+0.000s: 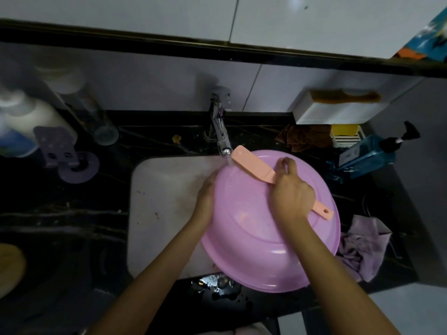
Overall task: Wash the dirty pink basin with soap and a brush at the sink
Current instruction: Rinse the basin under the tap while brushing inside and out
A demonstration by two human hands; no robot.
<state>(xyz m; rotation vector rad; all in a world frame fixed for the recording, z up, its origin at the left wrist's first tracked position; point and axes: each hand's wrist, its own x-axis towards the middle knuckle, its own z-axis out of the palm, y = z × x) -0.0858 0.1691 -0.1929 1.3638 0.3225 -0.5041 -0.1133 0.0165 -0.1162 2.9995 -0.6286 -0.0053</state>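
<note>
Head view: pink basin [254, 228], upturned, tilted over sink [154, 201] beneath running tap [221, 134]. Left hand [205, 201] fingers clasped its rim; right hand [291, 197] fingers gripped brush [254, 165]. Advised: steady rim, scrub firmly under stream.

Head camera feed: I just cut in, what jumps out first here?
A big pink basin fills the middle, tilted over the white sink with its outer side facing up. The right hand grips a pink brush across the basin, brush head under the running tap; the left hand steadies the basin's left rim. A blue pump bottle sits on the dark counter to the right.
</note>
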